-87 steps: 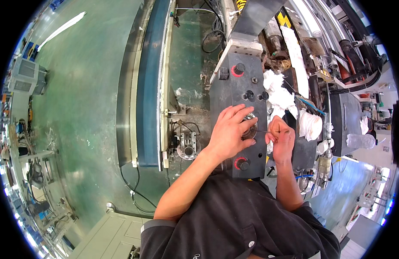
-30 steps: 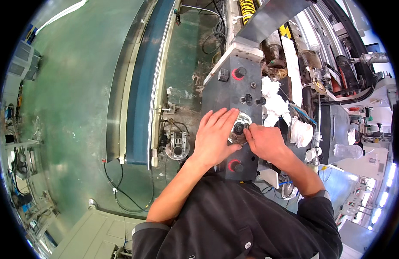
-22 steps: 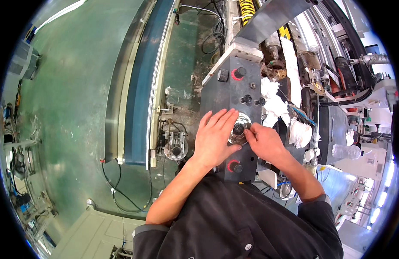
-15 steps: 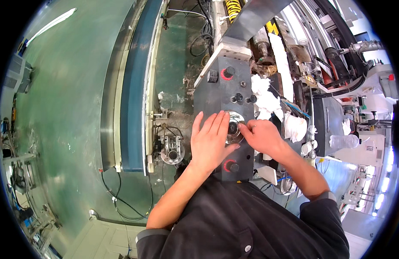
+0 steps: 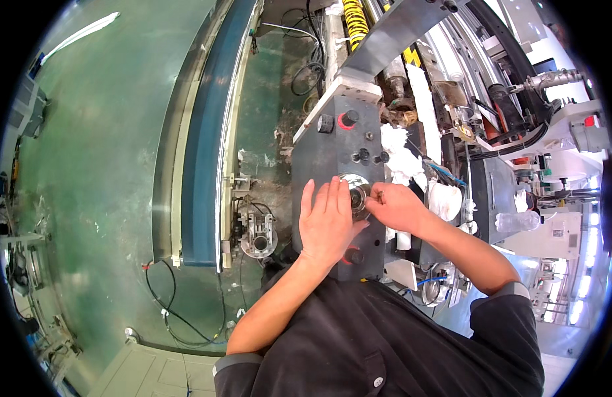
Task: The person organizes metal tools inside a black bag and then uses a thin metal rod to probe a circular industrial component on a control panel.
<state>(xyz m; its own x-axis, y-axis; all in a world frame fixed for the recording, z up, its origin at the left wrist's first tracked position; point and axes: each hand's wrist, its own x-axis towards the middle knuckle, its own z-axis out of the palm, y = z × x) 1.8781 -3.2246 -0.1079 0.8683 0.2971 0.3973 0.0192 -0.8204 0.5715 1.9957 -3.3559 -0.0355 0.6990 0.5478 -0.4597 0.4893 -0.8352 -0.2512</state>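
Evidently, your two sets of fingers had separate jobs. Those of your left hand (image 5: 326, 223) lay straight and nearly together over the left side of the round metal fitting (image 5: 359, 190), thumb reaching out below, the palm closed on nothing. Your right hand (image 5: 400, 210) stood at the opposite edge, fingers curled, thumb and forefinger drawn in at the rim; whether they pinched a small part or tool could not be told.

Good handling, by my reading, called for light, even pressure from the left, enough to hinder turning or tipping, while the right fingertips worked in short, square strokes. A skewed push would likely have bound or slipped. (Your left fingers covered part of the fitting; lifting one slightly might have bared more rim.)

The fitting sat on the dark panel (image 5: 359, 140), between a red-collared black knob (image 5: 349, 118) at the far end and a second red-collared knob (image 5: 353, 255) nearer your body. Just right of the panel lay crumpled white cloth (image 5: 398, 157), best given room by your right knuckles. Well apart on the left ran the blue conveyor belt (image 5: 210, 132).
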